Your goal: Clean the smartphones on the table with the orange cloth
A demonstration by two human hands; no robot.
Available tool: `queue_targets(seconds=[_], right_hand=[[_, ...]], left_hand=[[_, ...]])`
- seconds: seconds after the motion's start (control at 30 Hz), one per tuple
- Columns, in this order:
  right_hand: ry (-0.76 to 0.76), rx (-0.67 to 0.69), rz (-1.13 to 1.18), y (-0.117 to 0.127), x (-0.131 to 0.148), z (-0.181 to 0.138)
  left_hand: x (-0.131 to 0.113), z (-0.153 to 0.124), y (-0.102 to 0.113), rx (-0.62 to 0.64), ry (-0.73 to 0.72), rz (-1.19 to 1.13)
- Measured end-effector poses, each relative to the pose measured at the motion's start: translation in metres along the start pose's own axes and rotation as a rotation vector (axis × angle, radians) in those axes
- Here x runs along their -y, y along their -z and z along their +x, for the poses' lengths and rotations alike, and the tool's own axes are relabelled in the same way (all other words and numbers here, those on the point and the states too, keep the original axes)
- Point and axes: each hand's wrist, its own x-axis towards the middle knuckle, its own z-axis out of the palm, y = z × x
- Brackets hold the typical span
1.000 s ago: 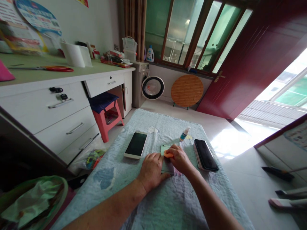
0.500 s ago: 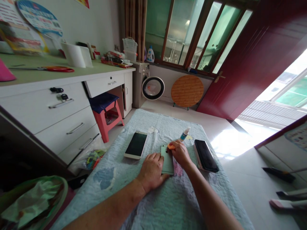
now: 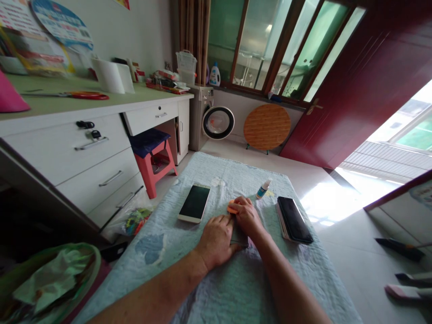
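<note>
Hands at work on a phone lying on a surface covered with pale blue quilted cloth. The left hand lies palm down on the near half of the middle phone, its fingers extended flat along the left edge. Its grip is open, pressing on the phone rather than enclosing it. The right hand enters from the right with its grip closed in a pinch on a small orange pad. The pad is held at the far end of the same phone, and whether it touches the phone cannot be told.

Most of the middle phone is hidden beneath the two hands, and only a grey strip beside the wrists shows. It lies flat, about midway across the surface.

To the left, apart from the hands, a pale phone lies screen up with a dark display. To the right, a black phone lies screen up near the edge of the cloth. A small spray bottle sits beyond the right hand; whether it stands or lies cannot be told.

Surroundings:
- A white drawer unit stands at left, with red-handled scissors on top and a red stool tucked beneath.
- A washing machine and a round wooden board stand against the far wall.
- A green bag fills the lower left corner.
</note>
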Motion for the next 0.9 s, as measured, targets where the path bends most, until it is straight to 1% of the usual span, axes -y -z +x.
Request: queue_targets(seconds=[0.3, 0.4, 0.5, 0.63, 0.7, 0.8, 0.9], right_hand=[[-0.111, -0.034, -0.113, 0.003, -0.018, -0.003], [-0.092, -0.032, -0.120, 0.001, -0.015, -0.003], [-0.043, -0.014, -0.095, 0.000, -0.005, -0.002], [0.034, 0.040, -0.031, 0.006, 0.007, -0.002], [0.059, 0.044, 0.003, 0.010, 0.009, -0.002], [0.053, 0.019, 0.029, 0.013, 0.006, -0.003], [-0.005, -0.029, 0.015, 0.010, -0.005, -0.004]], left_hand=[[0.000, 0.000, 0.001, 0.015, 0.001, 0.034], [0.000, 0.000, 0.000, 0.012, -0.002, 0.028], [0.000, 0.000, 0.000, 0.000, -0.004, 0.009], [-0.001, 0.000, 0.002, 0.000, 0.009, -0.013], [-0.002, 0.000, 0.004, 0.007, 0.013, -0.014], [-0.002, 0.000, 0.005, 0.017, 0.014, -0.009], [-0.002, 0.000, 0.004, 0.023, 0.009, 0.005]])
